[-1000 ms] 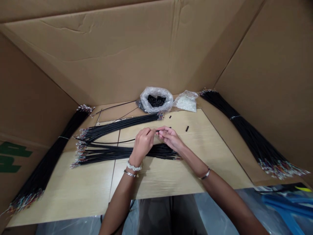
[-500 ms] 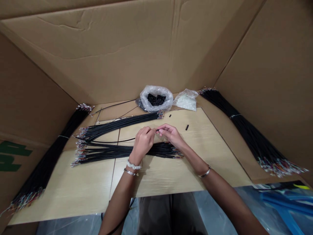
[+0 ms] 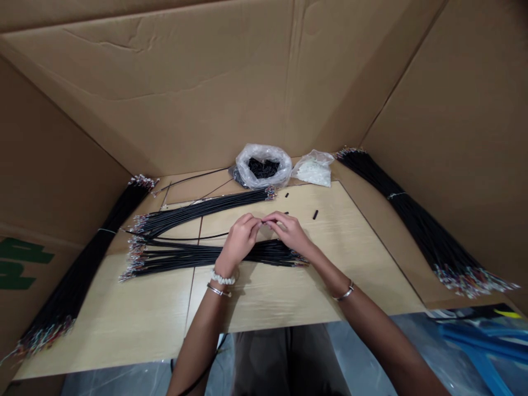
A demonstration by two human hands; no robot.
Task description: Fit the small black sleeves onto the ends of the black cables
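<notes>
My left hand (image 3: 242, 235) is closed around a thin black cable (image 3: 212, 237), which runs off to the left across the table. Fingertips of my right hand (image 3: 289, 228) pinch together at the cable's end, meeting the left fingertips; the tiny part between them is mostly hidden. Just beyond my right knuckles a small black piece (image 3: 286, 213) shows. Below both hands lies a bundle of black cables (image 3: 177, 256) with coloured wire ends. Another black cable bundle (image 3: 214, 204) lies behind, to the left.
Toward the back stand an open clear bag (image 3: 284, 165) of small black pieces and a bag of white parts (image 3: 314, 169). Short black tubes (image 3: 315, 214) lie on the right. Tied cable bundles rest at left (image 3: 93, 258) and right (image 3: 406, 212). Cardboard walls (image 3: 231, 77) enclose the table.
My right fingers have come closer to the left fingertips, covering the cable end. My right hand has shifted slightly, and a small black piece behind it now shows.
</notes>
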